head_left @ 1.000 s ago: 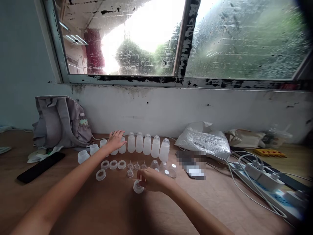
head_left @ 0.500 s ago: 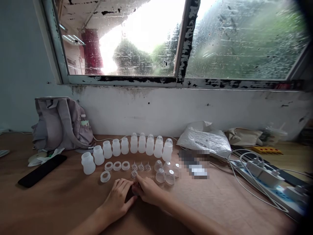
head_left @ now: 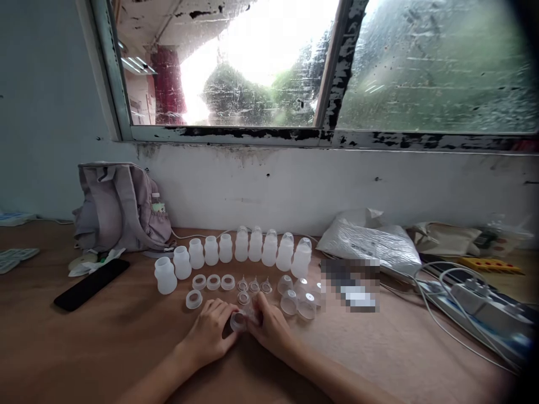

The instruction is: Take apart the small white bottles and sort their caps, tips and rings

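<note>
Near the table's front, my left hand (head_left: 213,326) grips a translucent bottle collar ring (head_left: 237,321) by its left side. My right hand (head_left: 273,328) pinches a clear silicone bottle nipple (head_left: 251,312) at the right of the ring; fingers partly cover it, and I cannot tell how far it sits in the ring. Just beyond lie several loose nipples (head_left: 254,286), tips up. Loose collar rings (head_left: 213,282) lie to their left. Clear dome caps (head_left: 288,302) stand to the right. Behind these, frosted baby bottles (head_left: 211,251) form an arc, the right-hand ones with capped bottles (head_left: 270,247).
A grey backpack (head_left: 122,207) leans by the wall, with a long black object (head_left: 92,284) before it. At right lie a silver plastic package (head_left: 370,244), a pixelated patch and a white power strip (head_left: 475,303) with looping cables.
My hands have tilted the ring so its opening shows, and my right hand has drawn slightly right with the nipple. The whole view has shifted, moving the scene rightward.
</note>
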Demonstrator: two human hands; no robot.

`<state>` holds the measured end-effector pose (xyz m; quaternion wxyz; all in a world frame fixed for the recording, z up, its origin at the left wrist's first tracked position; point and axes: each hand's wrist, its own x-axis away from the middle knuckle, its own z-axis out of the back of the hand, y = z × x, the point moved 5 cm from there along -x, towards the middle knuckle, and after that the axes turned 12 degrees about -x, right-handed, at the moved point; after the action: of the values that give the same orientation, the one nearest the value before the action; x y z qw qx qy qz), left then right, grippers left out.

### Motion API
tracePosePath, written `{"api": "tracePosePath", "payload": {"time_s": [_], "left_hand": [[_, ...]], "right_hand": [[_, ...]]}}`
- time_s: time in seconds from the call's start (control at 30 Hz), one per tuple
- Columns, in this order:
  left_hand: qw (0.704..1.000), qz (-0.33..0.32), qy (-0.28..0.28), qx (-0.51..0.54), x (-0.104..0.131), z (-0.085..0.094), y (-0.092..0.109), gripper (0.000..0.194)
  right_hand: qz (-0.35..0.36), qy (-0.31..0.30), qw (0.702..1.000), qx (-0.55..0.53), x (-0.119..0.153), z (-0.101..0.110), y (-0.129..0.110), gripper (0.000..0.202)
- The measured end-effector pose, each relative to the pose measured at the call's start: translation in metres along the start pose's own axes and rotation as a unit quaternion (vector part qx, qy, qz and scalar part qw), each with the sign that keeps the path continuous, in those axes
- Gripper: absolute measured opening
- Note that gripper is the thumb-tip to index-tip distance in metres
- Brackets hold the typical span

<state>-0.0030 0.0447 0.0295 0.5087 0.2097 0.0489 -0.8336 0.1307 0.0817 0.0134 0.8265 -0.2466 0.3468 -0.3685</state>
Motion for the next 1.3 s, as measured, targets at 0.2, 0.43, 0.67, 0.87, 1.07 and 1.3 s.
{"api": "tracePosePath", "payload": {"time_s": [0.2, 0.43, 0.67, 0.87, 1.07, 1.3], "left_hand": [[0.999, -0.022, 0.015, -0.039, 0.0, 0.008, -0.016, 0.024], [0.997, -0.032, 0.044, -0.06, -0.001, 0.008, -0.017, 0.01], [0.991, 0.018, 0.063, -0.119, -0.003, 0.012, -0.039, 0.007], [0.988, 0.06, 0.077, -0.12, -0.004, 0.015, -0.055, 0.009], [0.991, 0.047, 0.065, -0.109, -0.004, 0.01, -0.054, 0.019], [0.992, 0.011, 0.082, -0.098, -0.002, 0.009, -0.042, 0.025]], "right_hand": [[-0.055, -0.005, 0.992, 0.115, -0.005, 0.01, 0.017, 0.024], [-0.109, -0.014, 0.98, 0.164, -0.008, 0.008, 0.026, 0.03], [-0.112, -0.008, 0.983, 0.146, -0.009, 0.01, 0.025, 0.03], [-0.105, 0.012, 0.985, 0.134, -0.01, 0.011, 0.027, 0.021], [-0.092, 0.026, 0.989, 0.112, -0.009, 0.011, 0.028, 0.021], [-0.069, 0.056, 0.988, 0.124, -0.005, 0.011, 0.024, 0.027]]}}
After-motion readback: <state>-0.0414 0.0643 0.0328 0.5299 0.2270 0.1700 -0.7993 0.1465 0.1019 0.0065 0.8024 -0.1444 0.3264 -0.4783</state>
